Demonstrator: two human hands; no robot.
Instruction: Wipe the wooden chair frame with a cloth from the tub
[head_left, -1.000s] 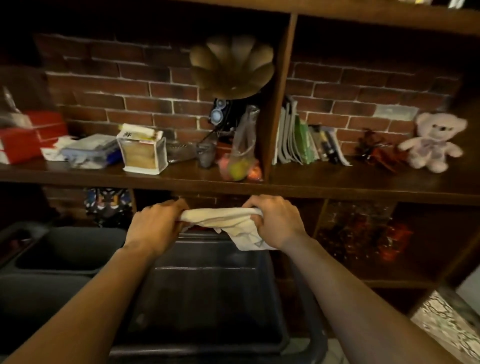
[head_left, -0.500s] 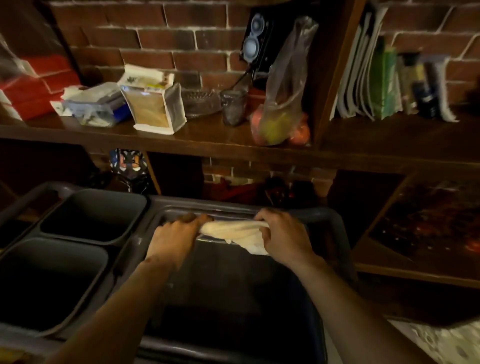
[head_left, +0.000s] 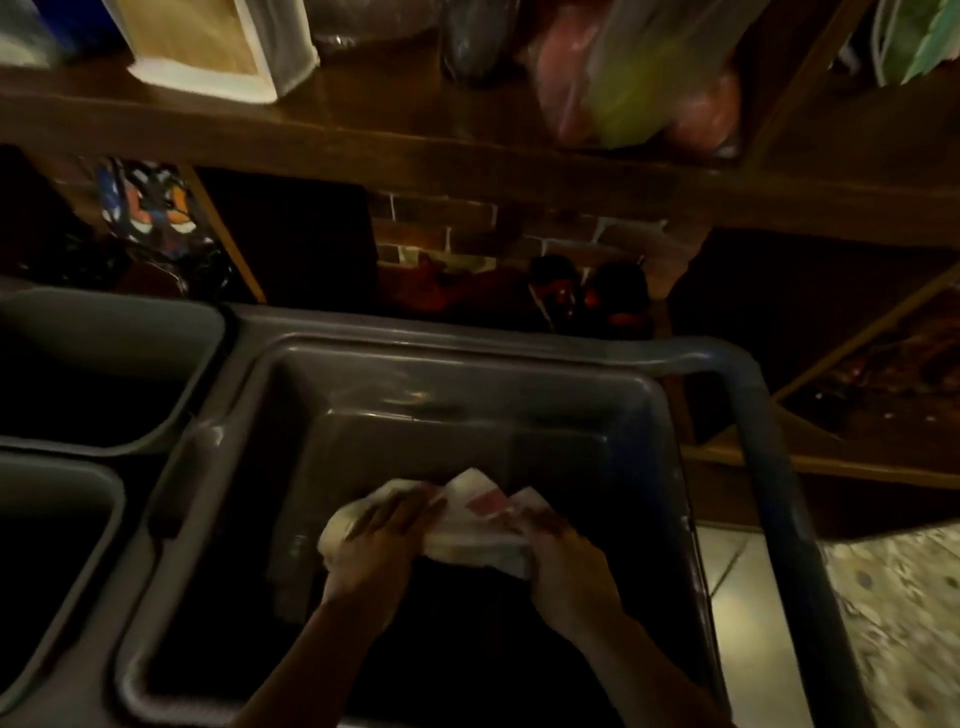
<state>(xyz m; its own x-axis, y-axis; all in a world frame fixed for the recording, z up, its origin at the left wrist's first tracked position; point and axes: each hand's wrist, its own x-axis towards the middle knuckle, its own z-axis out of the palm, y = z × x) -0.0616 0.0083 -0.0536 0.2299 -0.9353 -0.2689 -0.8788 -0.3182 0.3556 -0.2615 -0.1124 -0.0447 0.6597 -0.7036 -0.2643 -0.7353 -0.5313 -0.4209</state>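
1. Stretching side to side between both grips, the cloth (head_left: 470, 525) runs its long axis from one fist to the other, low inside the tub (head_left: 467, 374).
2. Clenched on its left end is the left hand (head_left: 382, 538); the right hand (head_left: 563, 558) is clenched on the right end, so neither is nearer.
3. No wooden chair frame is in view; a wooden shelf (head_left: 467, 156) stands beyond the grips.

I see a cream cloth (head_left: 475, 535) with a reddish patch, a dark grey tub (head_left: 467, 374), brown wooden shelf (head_left: 363, 150).
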